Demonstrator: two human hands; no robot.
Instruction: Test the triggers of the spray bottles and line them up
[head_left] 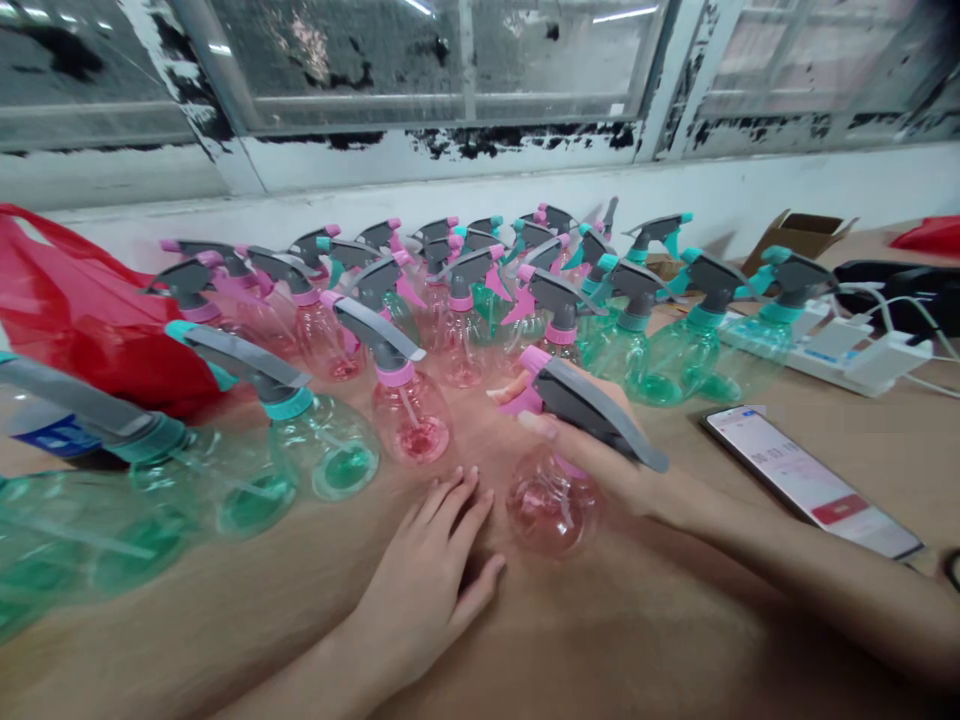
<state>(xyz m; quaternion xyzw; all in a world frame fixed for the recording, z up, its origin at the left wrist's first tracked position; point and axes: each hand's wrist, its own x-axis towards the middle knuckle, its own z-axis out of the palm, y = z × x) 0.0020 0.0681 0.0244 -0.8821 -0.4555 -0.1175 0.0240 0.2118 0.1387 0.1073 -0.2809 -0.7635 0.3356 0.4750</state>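
As the right hand (604, 466) grips a pink bottle (551, 510) by its sprayer (585, 405), the left hand (420, 570) rests empty on the counter (585, 650); other bottles (412, 425) already wear theirs, what remains unclear

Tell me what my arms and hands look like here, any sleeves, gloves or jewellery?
Your bare, slim-fingered left hand shows no glove or ring. Your ungloved right hand is partly hidden, so I can't rule out a ring there. Both bare forearms show no sleeve, watch or bracelet.
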